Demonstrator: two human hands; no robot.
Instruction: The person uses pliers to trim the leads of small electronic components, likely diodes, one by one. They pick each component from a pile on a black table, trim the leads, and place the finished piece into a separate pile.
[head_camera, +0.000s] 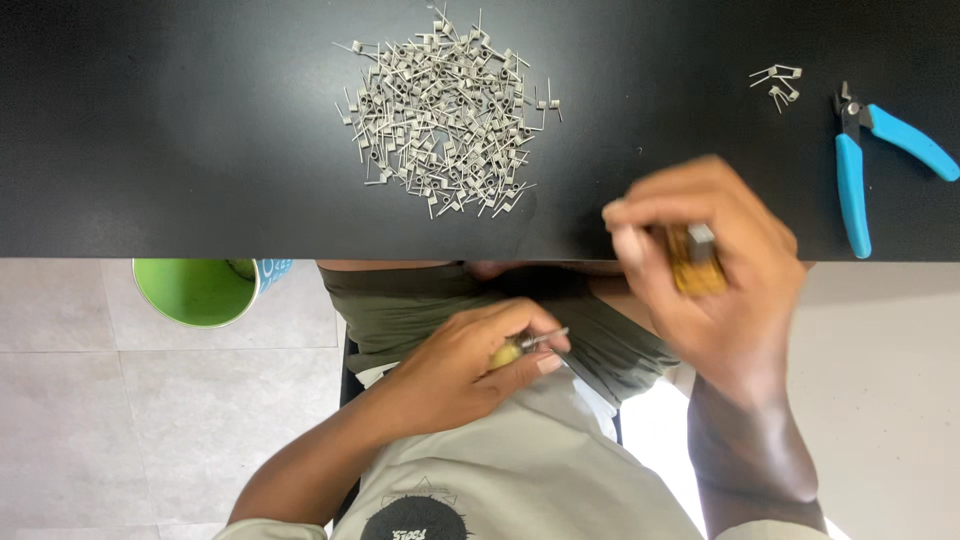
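My left hand (470, 365) is below the table's front edge, over my lap, closed on a small yellow-handled tool (520, 350) with a thin metal shaft. My right hand (715, 270) is raised at the table's edge, blurred, gripping a small brownish-yellow block with a grey metal piece on top (695, 258). A large heap of small grey wire coils (445, 115) lies on the black table (180, 130), up and to the left of my right hand.
A few separate wire coils (778, 82) lie at the far right, next to blue-handled cutters (865, 150). A green-lined cup (205, 290) sits below the table edge at left. Grey tiled floor shows beneath.
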